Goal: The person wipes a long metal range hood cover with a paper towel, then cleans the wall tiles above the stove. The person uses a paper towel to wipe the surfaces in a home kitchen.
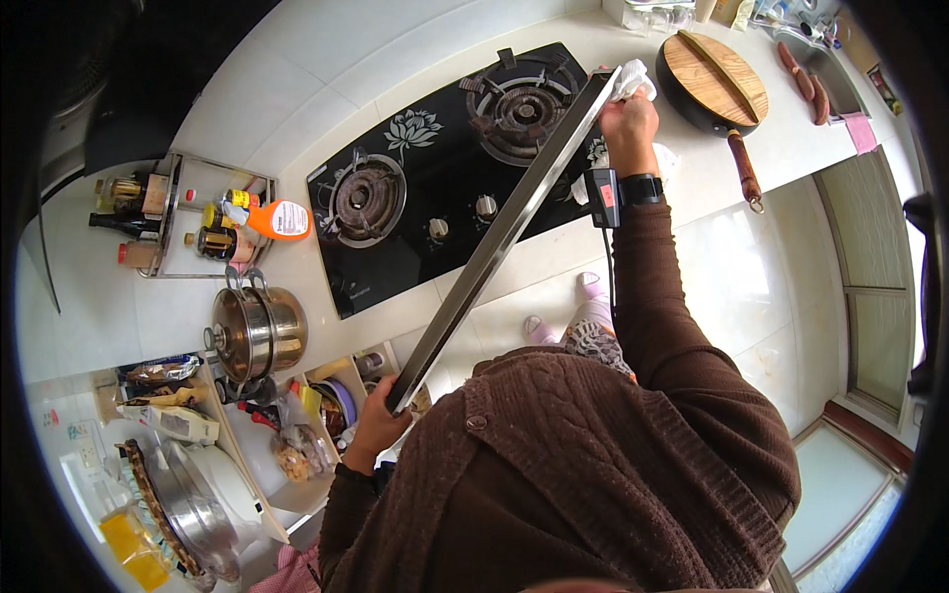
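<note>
A long metal channel-shaped strip slants in front of me, its upper part over the black glass gas hob. Around its lower end my left hand is closed. At the upper end my right hand grips the strip together with a crumpled white cloth or tissue. More white crumpled material lies on the counter beside my right wrist. Part of the hob is hidden behind the strip and my right hand. Two burners with pan supports show on the hob, the left one and the right one.
Right of the hob sits a black pan with a wooden lid, near sweet potatoes by a sink. At left are an orange spray bottle, a wire rack of bottles, steel pots and open drawers.
</note>
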A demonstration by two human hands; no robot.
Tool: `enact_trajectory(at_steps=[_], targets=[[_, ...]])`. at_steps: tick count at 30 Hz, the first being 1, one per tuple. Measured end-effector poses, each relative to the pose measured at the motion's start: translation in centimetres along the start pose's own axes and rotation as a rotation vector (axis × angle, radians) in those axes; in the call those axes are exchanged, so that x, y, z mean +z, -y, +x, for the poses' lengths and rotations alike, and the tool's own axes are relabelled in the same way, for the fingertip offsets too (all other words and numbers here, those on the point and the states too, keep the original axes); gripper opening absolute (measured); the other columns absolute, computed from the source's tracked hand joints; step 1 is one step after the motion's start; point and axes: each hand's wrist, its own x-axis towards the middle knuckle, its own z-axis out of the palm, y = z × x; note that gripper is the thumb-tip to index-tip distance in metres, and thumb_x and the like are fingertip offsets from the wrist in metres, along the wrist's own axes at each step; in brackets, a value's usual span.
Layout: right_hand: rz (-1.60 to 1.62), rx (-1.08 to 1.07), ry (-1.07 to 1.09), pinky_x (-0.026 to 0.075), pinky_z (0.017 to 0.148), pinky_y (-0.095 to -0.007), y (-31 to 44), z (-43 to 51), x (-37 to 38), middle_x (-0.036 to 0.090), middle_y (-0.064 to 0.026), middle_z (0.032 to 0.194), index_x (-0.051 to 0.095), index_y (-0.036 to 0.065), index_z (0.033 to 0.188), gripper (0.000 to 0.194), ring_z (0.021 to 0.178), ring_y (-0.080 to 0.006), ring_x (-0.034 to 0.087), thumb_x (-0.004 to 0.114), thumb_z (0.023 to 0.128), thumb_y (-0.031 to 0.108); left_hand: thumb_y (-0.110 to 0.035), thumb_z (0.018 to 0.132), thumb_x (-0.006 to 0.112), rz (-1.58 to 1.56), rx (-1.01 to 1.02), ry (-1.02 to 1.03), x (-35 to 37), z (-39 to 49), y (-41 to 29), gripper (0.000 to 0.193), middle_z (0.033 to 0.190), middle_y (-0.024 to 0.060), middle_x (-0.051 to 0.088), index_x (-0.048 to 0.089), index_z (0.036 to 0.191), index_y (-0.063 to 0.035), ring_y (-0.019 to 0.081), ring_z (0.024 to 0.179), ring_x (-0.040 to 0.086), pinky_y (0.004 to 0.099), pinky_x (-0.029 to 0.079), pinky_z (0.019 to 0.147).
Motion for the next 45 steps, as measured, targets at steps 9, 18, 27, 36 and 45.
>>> enact_trajectory(at_steps=[9, 18, 27, 36, 45], targets=[[-0.222, 0.141, -0.028, 0.048, 0.091, -0.0548, 1.1, -2.8, 0.5, 0.052, -0.0228, 0.119, 0.044, -0.005, 0.122, 0.032, 0.106, -0.0395, 0.055, 0.029, 0.097, 0.009, -0.002, 0.070, 0.064, -0.041, 0.011, -0.019, 0.7, 0.1, 1.0, 0.049, 0.102, 0.0191, 0.061, 0.050, 0.117, 0.0032, 0.0263, 0.098, 0.061, 0.0322, 0.046, 0.087], [-0.467, 0.354, 0.308, 0.054, 0.073, -0.0388, -3.6, -11.8, 4.4, 0.062, -0.0153, 0.091, 0.054, -0.002, 0.103, 0.078, 0.086, -0.0254, 0.063, 0.032, 0.088, 0.071, -0.002, 0.072, 0.059, 0.061, 0.027, -0.061, 1.3, 2.9, -3.1, 0.052, 0.106, 0.0239, 0.061, 0.046, 0.122, 0.0043, 0.0343, 0.100, 0.061, 0.0349, 0.046, 0.087], [-0.511, 0.655, 0.285, 0.055, 0.076, -0.0417, -6.2, -22.4, 6.0, 0.059, -0.0144, 0.095, 0.050, 0.000, 0.105, 0.042, 0.089, -0.0284, 0.064, 0.066, 0.084, 0.032, -0.004, 0.072, 0.054, 0.088, 0.116, -0.234, 1.2, 7.1, -5.4, 0.047, 0.097, 0.0265, 0.062, 0.048, 0.118, 0.0018, 0.0412, 0.092, 0.062, 0.0385, 0.048, 0.081], [-0.654, 0.709, 0.291, 0.055, 0.067, -0.0396, -7.8, -23.6, 5.9, 0.061, -0.0134, 0.086, 0.052, 0.002, 0.101, 0.033, 0.078, -0.0272, 0.065, 0.061, 0.084, 0.029, -0.004, 0.073, 0.055, 0.062, 0.116, -0.284, 1.8, 9.3, -7.4, 0.048, 0.097, 0.0263, 0.062, 0.046, 0.120, 0.0003, 0.0430, 0.089, 0.061, 0.0408, 0.049, 0.077], [-0.404, 0.765, 0.182, 0.052, 0.066, -0.0447, -8.0, -21.5, 6.1, 0.058, -0.0158, 0.079, 0.054, -0.003, 0.084, 0.034, 0.072, -0.0324, 0.062, 0.049, 0.080, 0.030, -0.028, 0.077, 0.072, 0.133, 0.263, -0.360, -0.4, 6.4, -5.4, 0.070, 0.123, 0.0211, 0.053, 0.040, 0.135, -0.0052, 0.0351, 0.115, 0.052, 0.0404, 0.041, 0.097]])
